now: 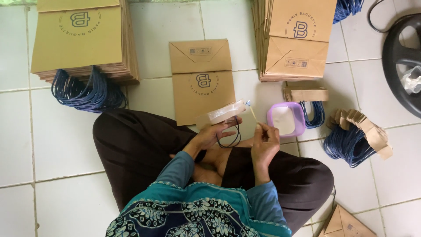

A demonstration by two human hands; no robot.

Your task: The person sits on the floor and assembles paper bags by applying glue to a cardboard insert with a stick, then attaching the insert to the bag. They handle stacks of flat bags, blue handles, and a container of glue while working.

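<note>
Partly hidden by the left hand [213, 134]: handle strip [221, 114], dark cord [232, 137].

Stacked brown paper bags [79, 39], loose blue cord bundles [87, 94], white tiled floor [52, 140].

You sit on a floor [66, 145] of pale square tiles with dark grout lines, evenly lit, without hard shadows.

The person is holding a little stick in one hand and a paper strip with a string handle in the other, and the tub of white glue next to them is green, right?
Not quite. The head view shows the tub is purple, not green. The right hand holds the stick, and the left hand holds the paper strip.
</note>
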